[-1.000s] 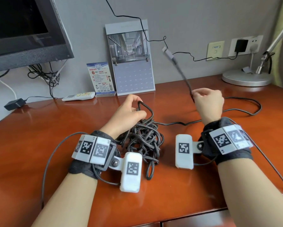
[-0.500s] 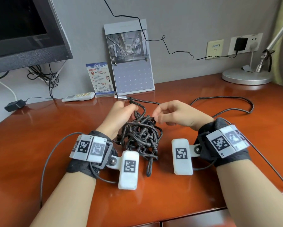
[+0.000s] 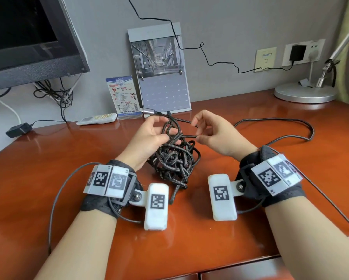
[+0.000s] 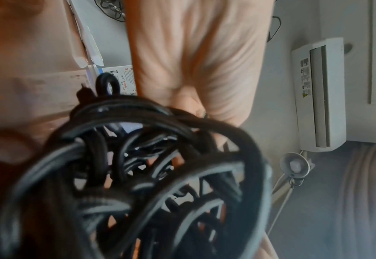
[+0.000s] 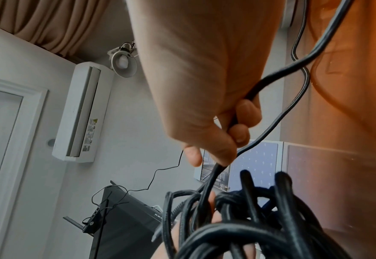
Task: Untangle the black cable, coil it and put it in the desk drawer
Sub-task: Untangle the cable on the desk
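The black cable [image 3: 175, 160] lies as a knotted clump on the wooden desk [image 3: 48, 158] between my wrists. My left hand [image 3: 163, 128] grips the clump's top loops, and the metal plug end [image 3: 147, 111] sticks out to the left above its fingers. My right hand [image 3: 195, 131] pinches one strand just right of the clump, between thumb and fingers. In the right wrist view that strand [image 5: 213, 175] runs from the right hand [image 5: 231, 136] down into the tangle. A slack length of the cable [image 3: 290, 126] curves across the desk to the right. The left wrist view is filled by blurred loops [image 4: 138, 175].
A calendar [image 3: 159, 67] and a leaflet stand [image 3: 123, 96] lean on the wall behind the clump. A remote [image 3: 96, 119] lies at back left under the monitor [image 3: 28, 37], and a lamp base [image 3: 304, 93] sits at back right. Drawer fronts [image 3: 240, 273] show below the desk's front edge.
My right hand came down from holding the plug end up at the right. The plug end now sits at my left hand, and the right hand pinches a strand by the clump.
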Demonstrator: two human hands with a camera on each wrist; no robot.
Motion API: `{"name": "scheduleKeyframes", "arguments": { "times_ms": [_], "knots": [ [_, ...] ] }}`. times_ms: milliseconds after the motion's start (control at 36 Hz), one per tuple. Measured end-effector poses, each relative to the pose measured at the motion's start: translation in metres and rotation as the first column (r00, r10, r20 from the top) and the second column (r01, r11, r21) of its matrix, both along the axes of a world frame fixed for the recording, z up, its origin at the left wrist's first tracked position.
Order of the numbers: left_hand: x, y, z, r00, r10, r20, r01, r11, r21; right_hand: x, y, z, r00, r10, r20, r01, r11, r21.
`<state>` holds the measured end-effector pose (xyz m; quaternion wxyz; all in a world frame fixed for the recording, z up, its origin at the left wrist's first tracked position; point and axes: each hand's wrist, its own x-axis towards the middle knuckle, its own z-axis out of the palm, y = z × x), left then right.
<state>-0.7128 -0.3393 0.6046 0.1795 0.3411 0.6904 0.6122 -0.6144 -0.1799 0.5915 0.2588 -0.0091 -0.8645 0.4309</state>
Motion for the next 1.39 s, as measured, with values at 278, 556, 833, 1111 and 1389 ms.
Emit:
{"name": "scheduleKeyframes", "arguments": {
  "times_ms": [278,556,833,1111,1389],
  "knots": [
    [0.002,0.000,0.000,0.997,-0.045,-0.060,0.046,0.999,0.014,0.000,-0.003,0.004,0.999,-0.008,-0.032,0.008,1.000,-0.009],
    [0.011,0.007,-0.003,0.989,-0.027,-0.148,0.030,0.999,0.015,-0.004,-0.015,0.001,0.994,-0.071,-0.081,0.078,0.992,0.094],
    [0.008,-0.001,0.010,0.942,0.186,-0.279,-0.227,0.966,-0.120,-0.013,-0.021,-0.002,0.993,-0.110,0.047,0.116,0.979,-0.168],
    [-0.005,-0.014,0.018,0.787,0.290,-0.545,-0.452,0.872,-0.189,-0.010,-0.023,0.002,0.995,-0.094,0.032,0.098,0.981,-0.167],
    [-0.006,-0.022,0.021,0.961,0.157,-0.227,-0.234,0.902,-0.364,-0.010,-0.016,-0.001,0.991,-0.133,-0.001,0.133,0.991,-0.023]
  ]
}}
